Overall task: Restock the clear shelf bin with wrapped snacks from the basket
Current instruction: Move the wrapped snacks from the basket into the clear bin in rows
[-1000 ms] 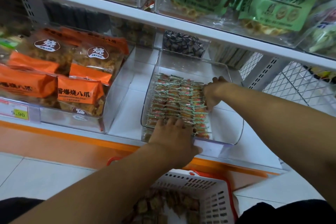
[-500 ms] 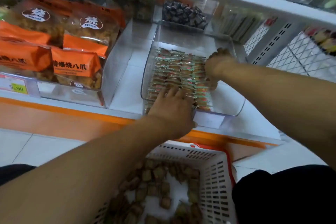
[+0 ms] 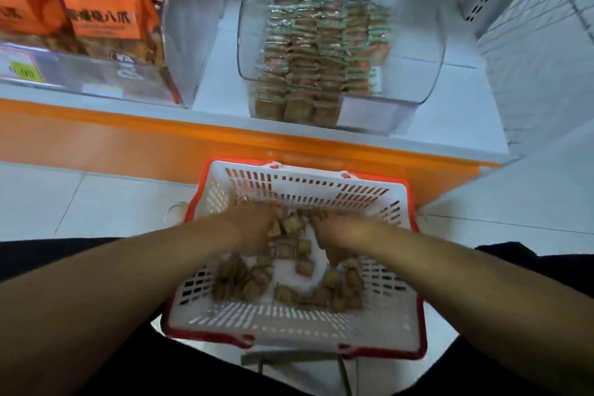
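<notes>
Step in hand: gathering another handful of wrapped snacks (image 3: 291, 270) from the basket (image 3: 289, 328), lower centre of the frame.
Left hand (image 3: 254, 228): down among the snacks at the basket's middle; blurred, so whether it grips anything I cannot tell.
Right hand (image 3: 340, 235): beside the left, also in the pile; grip equally unclear.
Clear shelf bin (image 3: 414, 42): upper centre, on the shelf, its left part filled with neat rows and its right side bare.
Doing it well: scoop a modest bunch with both hands, squared flat, so it slots against the existing rows.
Risk: loose wrappers slipping out on the lift.
</notes>
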Demonstrator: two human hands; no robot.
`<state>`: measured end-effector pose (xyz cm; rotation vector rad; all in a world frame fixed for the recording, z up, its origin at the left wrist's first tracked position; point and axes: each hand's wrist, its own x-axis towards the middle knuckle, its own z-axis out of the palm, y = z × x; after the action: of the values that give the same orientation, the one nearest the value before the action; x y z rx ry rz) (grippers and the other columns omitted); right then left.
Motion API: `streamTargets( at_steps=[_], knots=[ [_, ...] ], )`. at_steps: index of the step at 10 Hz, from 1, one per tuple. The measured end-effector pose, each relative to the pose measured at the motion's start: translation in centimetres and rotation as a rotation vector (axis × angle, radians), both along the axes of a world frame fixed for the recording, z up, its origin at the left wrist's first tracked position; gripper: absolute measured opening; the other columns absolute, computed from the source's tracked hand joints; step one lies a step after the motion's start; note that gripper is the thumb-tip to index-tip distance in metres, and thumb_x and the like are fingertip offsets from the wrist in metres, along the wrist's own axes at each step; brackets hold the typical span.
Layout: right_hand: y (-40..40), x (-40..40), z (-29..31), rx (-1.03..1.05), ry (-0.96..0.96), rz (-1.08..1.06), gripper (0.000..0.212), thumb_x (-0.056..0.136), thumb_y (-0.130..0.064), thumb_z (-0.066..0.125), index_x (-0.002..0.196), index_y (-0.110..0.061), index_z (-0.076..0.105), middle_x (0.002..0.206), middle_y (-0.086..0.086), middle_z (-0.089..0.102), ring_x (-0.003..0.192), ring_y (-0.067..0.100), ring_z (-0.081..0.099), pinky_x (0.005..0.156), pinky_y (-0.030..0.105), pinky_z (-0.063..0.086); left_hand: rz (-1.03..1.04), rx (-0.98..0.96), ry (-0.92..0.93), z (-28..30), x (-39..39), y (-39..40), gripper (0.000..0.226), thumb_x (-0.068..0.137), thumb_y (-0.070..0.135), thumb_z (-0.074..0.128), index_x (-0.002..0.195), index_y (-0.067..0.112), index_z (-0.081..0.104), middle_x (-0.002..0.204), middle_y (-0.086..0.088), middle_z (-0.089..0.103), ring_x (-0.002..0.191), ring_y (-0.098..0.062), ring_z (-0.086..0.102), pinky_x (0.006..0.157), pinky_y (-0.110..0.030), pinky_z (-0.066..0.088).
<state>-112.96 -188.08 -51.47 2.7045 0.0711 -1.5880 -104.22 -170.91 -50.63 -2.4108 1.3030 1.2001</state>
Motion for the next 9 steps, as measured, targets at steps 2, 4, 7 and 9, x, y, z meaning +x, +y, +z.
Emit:
streamTargets(
  at_steps=[2, 4, 7, 9],
  knots=[
    [-2.3, -9.8, -13.5, 0.097, 0.114, -0.463, 0.048, 0.099, -0.031, 0.058, 0.14, -0.006, 0.051, 0.139, 0.022, 0.053, 0.125, 0.035, 0.052, 0.105, 0.039, 0.042, 0.266, 0.316, 0.265, -9.9, -1.9, 5.7, 0.058, 0.09, 0.037, 0.072, 0.138, 0.01, 0.053, 0.13, -0.016, 0.061, 0.119, -0.029, 0.059, 0.104, -0.037, 0.046],
    [-1.3, -12.1, -18.1, 0.139, -0.003, -0.879, 0.1, 0.067, -0.052, 0.074, 0.152, -0.022, 0.03, 0.153, 0.01, 0.035, 0.139, 0.032, 0.039, 0.109, 0.041, 0.037, 0.58, 0.22, 0.102, -16.6, -4.4, 6.3, 0.1, 0.084, 0.049, 0.076, 0.159, 0.016, 0.019, 0.149, -0.018, 0.044, 0.133, -0.036, 0.049, 0.107, -0.039, 0.041],
    [2.3, -9.7, -22.6, 0.342, -0.049, -0.882, 0.101, 0.068, -0.027, 0.085, 0.152, -0.036, 0.029, 0.145, 0.011, 0.035, 0.125, 0.034, 0.048, 0.105, 0.039, 0.045, 0.453, 0.149, 0.132, -22.3, -4.8, 6.3, 0.092, 0.078, 0.049, 0.08, 0.153, 0.025, 0.031, 0.145, -0.019, 0.034, 0.12, -0.04, 0.056, 0.102, -0.043, 0.049],
    [2.7, -6.7, -22.7, 0.597, 0.051, -1.184, 0.072, 0.079, -0.007, 0.081, 0.141, -0.012, 0.046, 0.122, 0.004, 0.05, 0.102, 0.021, 0.057, 0.076, 0.018, 0.05, 0.564, -0.067, 0.333, -23.4, -4.4, 5.7, 0.075, 0.091, 0.024, 0.071, 0.156, 0.016, 0.034, 0.157, -0.017, 0.038, 0.145, -0.033, 0.039, 0.115, -0.032, 0.036]
  ],
)
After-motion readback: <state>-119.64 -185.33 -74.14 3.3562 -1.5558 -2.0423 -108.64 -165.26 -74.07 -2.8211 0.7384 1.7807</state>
